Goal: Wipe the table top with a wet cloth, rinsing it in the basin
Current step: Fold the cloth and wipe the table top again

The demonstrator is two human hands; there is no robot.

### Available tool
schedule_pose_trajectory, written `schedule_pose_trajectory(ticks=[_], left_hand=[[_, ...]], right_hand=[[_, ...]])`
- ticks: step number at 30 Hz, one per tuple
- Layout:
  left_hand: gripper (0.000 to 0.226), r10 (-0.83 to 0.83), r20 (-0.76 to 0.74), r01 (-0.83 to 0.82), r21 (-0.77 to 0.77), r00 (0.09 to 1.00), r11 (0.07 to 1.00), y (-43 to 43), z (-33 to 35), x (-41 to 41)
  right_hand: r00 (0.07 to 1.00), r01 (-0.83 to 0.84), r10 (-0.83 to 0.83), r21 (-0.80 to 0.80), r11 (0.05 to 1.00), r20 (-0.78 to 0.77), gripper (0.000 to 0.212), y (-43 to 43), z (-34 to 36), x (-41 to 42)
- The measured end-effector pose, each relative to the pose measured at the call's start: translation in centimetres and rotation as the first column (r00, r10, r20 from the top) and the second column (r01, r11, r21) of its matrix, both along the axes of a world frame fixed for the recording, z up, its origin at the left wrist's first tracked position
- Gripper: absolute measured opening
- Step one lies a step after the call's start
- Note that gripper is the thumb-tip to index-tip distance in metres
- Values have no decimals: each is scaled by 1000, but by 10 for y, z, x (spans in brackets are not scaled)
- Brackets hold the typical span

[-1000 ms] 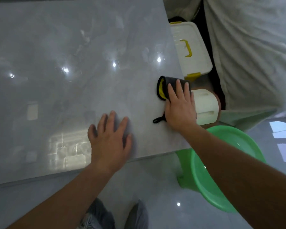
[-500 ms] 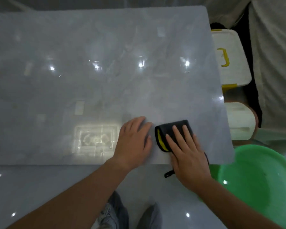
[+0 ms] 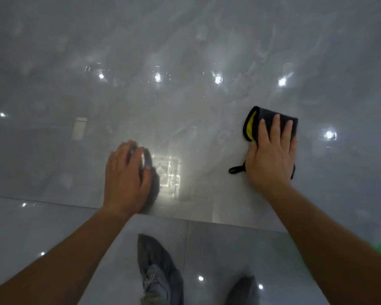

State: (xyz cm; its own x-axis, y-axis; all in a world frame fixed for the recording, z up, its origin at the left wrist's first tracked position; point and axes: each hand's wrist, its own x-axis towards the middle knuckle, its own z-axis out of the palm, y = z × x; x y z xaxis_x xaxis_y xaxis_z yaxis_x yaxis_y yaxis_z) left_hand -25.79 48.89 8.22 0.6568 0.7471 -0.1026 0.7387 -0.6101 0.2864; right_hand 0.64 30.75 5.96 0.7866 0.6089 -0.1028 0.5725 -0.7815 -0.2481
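Cloth (image 3: 271, 122) under flat right hand (image 3: 272, 159), table (image 3: 185, 40).

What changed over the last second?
The right hand slid the cloth from the table top's right edge toward the near corner, then leftward and away from the near edge. Unchanged: it presses the cloth flat-handed, nothing gripped or released; left hand rests on the table top.
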Motion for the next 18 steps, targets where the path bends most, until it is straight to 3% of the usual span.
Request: schedule_pose_trajectory(ticks=[4,8,10,14,15,16,18], left_hand=[[50,-47,-12,47,15,999,999,53,-7,-41],[47,-72,58,71,20,996,997,77,-12,-51],[49,-59,75,59,5,995,998,83,-14,-53],[54,-56,112,59,-20,992,998,80,-18,-54],[54,-50,126,53,-26,991,998,80,-18,-54],[54,-43,141,48,-33,989,998,80,-19,-54],[54,-29,167,37,-44,986,998,81,-20,-55]], right_hand=[[982,-185,184,4,983,30,57,50,-2,-50],[887,-461,461,-24,887,21,60,41,-2,-57],[906,-424,424,-30,905,-3,61,32,-1,-38],[999,-32,32,-1,999,11,62,57,2,-34],[1000,-6,6,3,1000,19,62,72,2,-48],[998,-56,56,15,998,25,63,89,4,-66],[950,-309,307,42,950,59,64,118,3,-114]])
